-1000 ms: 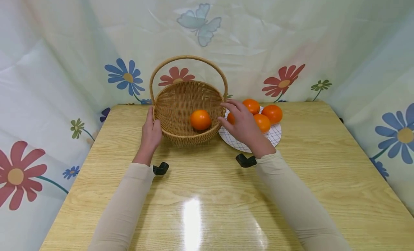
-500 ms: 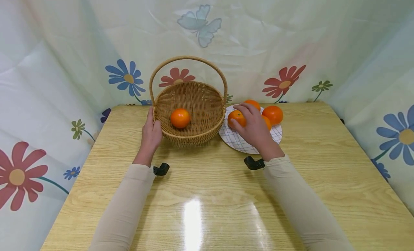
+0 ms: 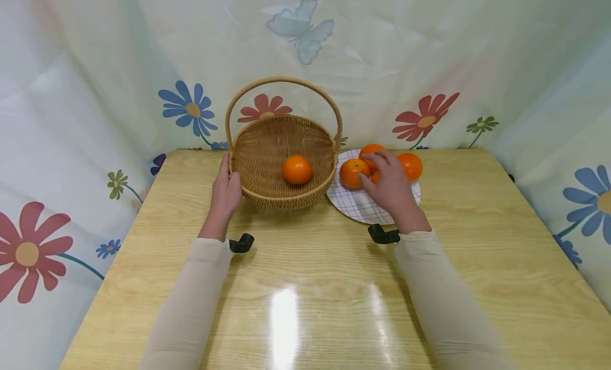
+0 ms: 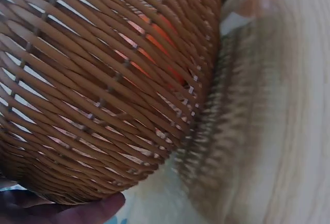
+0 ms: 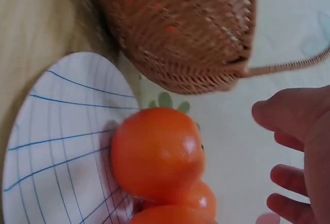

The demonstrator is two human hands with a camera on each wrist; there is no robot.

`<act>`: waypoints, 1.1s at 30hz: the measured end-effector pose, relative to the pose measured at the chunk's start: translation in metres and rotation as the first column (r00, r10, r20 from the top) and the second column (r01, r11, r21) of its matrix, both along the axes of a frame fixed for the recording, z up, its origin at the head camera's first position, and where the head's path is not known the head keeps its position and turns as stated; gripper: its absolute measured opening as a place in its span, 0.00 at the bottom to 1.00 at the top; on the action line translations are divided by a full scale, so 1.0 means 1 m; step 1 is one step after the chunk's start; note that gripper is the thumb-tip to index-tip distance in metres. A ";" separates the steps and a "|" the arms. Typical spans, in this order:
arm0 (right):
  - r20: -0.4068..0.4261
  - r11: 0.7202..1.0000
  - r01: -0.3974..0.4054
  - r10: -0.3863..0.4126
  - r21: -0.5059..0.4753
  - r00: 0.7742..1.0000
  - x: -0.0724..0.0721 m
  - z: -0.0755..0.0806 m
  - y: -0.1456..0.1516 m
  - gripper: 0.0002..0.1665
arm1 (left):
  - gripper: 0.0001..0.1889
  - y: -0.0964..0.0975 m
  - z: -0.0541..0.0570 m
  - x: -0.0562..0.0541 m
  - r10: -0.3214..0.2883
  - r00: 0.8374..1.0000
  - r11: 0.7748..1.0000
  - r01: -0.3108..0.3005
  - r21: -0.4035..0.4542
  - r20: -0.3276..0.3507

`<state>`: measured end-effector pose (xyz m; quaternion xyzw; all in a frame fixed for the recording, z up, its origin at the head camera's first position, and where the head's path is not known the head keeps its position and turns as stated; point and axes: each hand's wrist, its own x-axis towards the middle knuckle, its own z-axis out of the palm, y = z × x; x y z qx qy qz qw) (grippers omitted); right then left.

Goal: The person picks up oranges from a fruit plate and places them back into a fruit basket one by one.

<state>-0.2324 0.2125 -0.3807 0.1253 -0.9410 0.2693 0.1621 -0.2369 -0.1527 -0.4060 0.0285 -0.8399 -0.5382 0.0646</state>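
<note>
**My left hand [image 3: 226, 194] grips the basket [image 3: 281, 204], my right hand [image 3: 393, 187] spreads to its right**

My left fingers and thumb have hold of the basket at its left side, one fingertip showing against the outer weave. My right thumb and fingers are well parted, loosely bent, with nothing in their hold; they are over the fruits right of the basket. Whether a fingertip touches one, I cannot tell.

Just beside the basket, on its right, lies a white plate [image 3: 348, 203] lined in blue. It bears four orange fruits [image 3: 354, 173], one mostly hidden under my right hand. A single orange fruit [image 3: 297, 169] lies inside the basket, right of its middle. The basket's mouth faces me, its handle [image 3: 286, 80] arching above.

The pale wooden table [image 3: 329, 285] stretches to both sides of the basket and toward me, glossy, with a white glare on the near part. My pale sleeves [image 3: 191, 301] cross it. Behind the basket hangs a creased, pale curtain [image 3: 382, 57], printed with a bluish butterfly [image 3: 302, 28] above the handle, a blue flower [image 3: 193, 109] left of the basket and a red flower [image 3: 426, 118] right of it.
</note>
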 end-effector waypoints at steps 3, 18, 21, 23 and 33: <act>0.061 0.999 0.037 -0.036 -0.010 0.997 -0.004 0.000 0.005 0.27 | 0.32 -0.002 0.003 0.000 -0.023 0.999 0.999 0.022 0.034 0.026; 0.252 0.990 0.123 -0.136 0.067 0.958 -0.006 -0.006 0.024 0.36 | 0.34 -0.002 0.006 0.003 -0.057 0.996 0.998 0.056 0.025 0.069; 0.292 0.984 0.117 -0.152 0.134 0.944 -0.004 -0.008 0.023 0.38 | 0.34 -0.003 0.005 0.005 -0.066 0.995 0.998 0.064 0.022 0.077; 0.299 0.981 0.112 -0.155 0.156 0.942 -0.004 -0.010 0.023 0.38 | 0.33 -0.003 0.005 0.005 -0.070 0.995 0.997 0.069 0.021 0.078; 0.254 0.972 0.117 -0.168 0.205 0.953 -0.007 -0.014 0.026 0.37 | 0.34 -0.001 0.004 0.005 -0.056 0.997 0.998 0.055 0.028 0.044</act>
